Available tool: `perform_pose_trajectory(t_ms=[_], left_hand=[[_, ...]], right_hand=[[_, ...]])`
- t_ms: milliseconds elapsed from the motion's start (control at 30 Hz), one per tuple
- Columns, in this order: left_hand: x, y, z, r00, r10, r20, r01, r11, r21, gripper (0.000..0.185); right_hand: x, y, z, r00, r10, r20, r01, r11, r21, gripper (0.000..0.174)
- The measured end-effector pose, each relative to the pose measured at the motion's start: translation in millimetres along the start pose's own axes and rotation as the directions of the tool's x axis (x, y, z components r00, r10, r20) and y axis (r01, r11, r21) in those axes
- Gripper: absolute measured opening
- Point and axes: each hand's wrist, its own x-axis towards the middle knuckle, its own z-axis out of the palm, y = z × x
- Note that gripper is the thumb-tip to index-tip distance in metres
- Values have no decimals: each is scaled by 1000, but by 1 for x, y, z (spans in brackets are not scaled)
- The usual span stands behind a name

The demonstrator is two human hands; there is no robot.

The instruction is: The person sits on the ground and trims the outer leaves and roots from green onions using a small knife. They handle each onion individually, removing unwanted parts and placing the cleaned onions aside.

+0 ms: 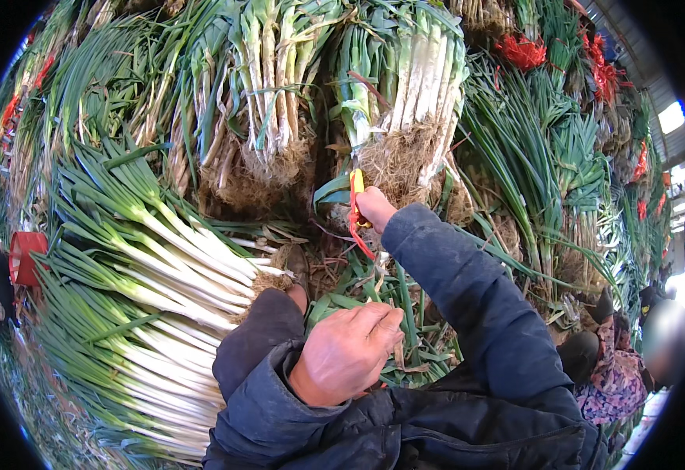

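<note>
My right hand (374, 205) grips the yellow-and-red handle of a tool (356, 185), with red ribbon (363, 238) hanging down from it. The tool's tip points at the roots of a tied bundle of green onions (430, 82); whether it touches them I cannot tell. My left hand (351, 346) is curled into a loose fist above my lap. Nothing shows in it, and its fingertips are turned out of sight. Beside my left leg lies a broad pile of cleaned green onions (160, 341), white stems toward me and green leaves to the left.
Another tied onion bundle (269, 88) leans ahead, among many untrimmed ones. Loose leaves (413, 352) litter the ground between my legs. A red bucket-like container (27, 258) stands far left. At the right, a person in a flowered top (615, 382) sits close by. Red ties (521, 51) lie farther back.
</note>
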Motion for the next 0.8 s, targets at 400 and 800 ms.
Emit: perform_pose_trajectory(t_ms=[400, 800], left_hand=[[-10, -7, -4, 1000, -11, -6, 11, 1000, -11, 37], [-15, -10, -7, 999, 10, -44, -11, 1000, -14, 36]], right_hand=[[16, -8, 34, 944, -89, -318, 44, 989, -144, 37], [-95, -55, 66, 707, -688, 164, 584, 437, -684, 21]])
